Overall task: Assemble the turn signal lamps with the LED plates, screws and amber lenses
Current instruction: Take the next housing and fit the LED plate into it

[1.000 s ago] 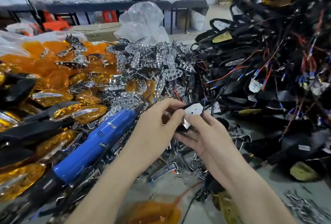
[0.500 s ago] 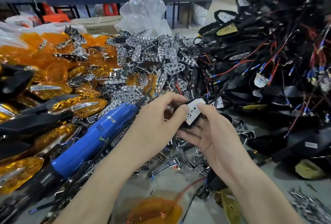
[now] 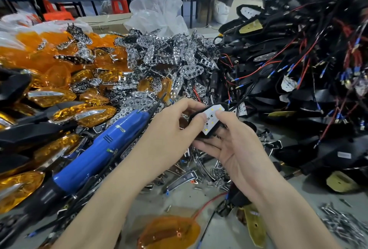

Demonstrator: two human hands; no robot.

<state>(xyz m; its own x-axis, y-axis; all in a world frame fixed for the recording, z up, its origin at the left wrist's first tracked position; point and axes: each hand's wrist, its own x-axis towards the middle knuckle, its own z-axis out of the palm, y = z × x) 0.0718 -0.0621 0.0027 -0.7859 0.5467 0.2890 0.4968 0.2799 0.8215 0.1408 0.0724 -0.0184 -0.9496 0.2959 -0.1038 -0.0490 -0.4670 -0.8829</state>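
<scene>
Holding a small black plastic lamp shell up in the middle, above the grey table, with both hands. Pinching its left end with the left hand, thumb and first finger curled onto it. Cupping it from below with the right hand, fingers curled under, one fingertip pressing on the flat white LED plate sitting in the shell (little yellow dots showing on it). Seeing a long blue electric screwdriver lying just left of the left arm. Sitting among piles: see-through amber lenses on the left, shiny silver hole-plates behind, black shells with red wires on the right. Seeing one more amber lens lying between the arms.
</scene>
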